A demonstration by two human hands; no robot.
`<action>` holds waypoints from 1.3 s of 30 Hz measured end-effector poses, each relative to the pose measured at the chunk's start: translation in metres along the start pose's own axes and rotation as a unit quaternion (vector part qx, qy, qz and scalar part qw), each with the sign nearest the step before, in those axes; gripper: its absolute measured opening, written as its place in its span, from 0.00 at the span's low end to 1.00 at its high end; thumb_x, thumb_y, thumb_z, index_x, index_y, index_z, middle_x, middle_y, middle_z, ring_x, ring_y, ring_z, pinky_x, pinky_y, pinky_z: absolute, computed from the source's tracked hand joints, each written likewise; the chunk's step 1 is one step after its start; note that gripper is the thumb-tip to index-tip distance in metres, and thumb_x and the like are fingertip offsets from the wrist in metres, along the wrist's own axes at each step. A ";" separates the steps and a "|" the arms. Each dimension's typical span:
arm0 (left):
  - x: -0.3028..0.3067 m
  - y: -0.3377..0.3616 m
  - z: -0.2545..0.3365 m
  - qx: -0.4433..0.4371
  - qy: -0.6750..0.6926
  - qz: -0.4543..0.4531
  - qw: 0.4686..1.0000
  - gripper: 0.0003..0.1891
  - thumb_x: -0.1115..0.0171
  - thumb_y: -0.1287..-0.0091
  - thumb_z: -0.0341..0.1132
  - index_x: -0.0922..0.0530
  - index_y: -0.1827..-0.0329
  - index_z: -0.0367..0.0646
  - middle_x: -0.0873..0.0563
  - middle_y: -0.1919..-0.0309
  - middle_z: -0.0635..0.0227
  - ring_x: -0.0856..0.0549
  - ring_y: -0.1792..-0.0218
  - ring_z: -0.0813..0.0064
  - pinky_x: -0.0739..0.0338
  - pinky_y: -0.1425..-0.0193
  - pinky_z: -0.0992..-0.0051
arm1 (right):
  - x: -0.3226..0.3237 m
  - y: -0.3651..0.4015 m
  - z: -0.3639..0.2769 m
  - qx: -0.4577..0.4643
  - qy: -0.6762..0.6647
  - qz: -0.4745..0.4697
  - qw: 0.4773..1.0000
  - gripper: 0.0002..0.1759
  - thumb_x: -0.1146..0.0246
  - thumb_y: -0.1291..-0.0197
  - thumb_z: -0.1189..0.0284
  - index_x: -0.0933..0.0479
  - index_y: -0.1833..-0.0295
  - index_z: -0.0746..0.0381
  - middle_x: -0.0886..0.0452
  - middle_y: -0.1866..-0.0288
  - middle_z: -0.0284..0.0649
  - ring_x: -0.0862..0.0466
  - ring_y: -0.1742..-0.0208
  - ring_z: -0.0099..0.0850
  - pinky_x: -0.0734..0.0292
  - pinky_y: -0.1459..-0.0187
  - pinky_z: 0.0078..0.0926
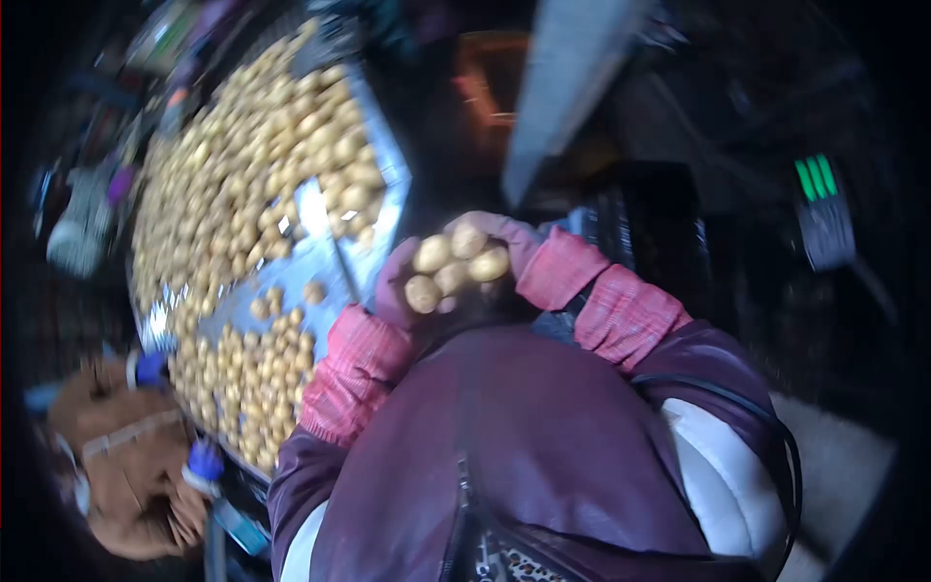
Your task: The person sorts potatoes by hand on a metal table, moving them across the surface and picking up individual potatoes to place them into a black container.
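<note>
Several pale yellow potatoes (452,278) lie cupped between my two gloved hands, just in front of my dark apron. My left hand (392,283), in a pinkish glove, curves around them from the left side. From the far right side, my right hand (514,239) wraps the same bunch. Motion blur softens the fingers, and the potatoes cover parts of both palms. Left of my hands spreads a metal sorting table (393,184) heaped with many more potatoes (262,155); a smaller group (254,373) sits at its near end.
A grey metal post (562,87) rises beyond my hands, with an orange crate (493,78) behind it. Dark crates (650,223) stand to the right. Across the table at lower left is a person in brown (131,456) with blue gloves. A green-lit device (822,209) is far right.
</note>
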State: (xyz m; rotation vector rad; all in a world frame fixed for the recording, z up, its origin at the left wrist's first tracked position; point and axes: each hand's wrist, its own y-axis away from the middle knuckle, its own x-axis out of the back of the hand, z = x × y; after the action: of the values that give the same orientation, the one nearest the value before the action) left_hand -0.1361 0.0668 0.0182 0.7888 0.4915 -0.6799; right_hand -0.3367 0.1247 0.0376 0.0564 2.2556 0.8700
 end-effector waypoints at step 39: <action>0.055 0.071 -0.043 -0.346 -0.438 0.347 0.754 0.21 0.38 0.30 0.44 0.23 0.39 0.41 0.16 0.54 0.58 0.17 0.57 0.65 0.22 0.51 0.66 | -0.025 -0.112 0.006 0.205 0.421 -0.118 0.876 0.16 0.40 0.31 0.73 0.23 0.39 0.62 0.21 0.57 0.32 0.27 0.69 0.14 0.33 0.72 0.10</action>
State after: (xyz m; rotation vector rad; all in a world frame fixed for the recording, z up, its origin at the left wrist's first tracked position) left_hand -0.0540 0.1161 -0.0092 -0.1391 -0.4242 -0.0682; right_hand -0.2914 0.0352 -0.0179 -0.4870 3.1368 0.2643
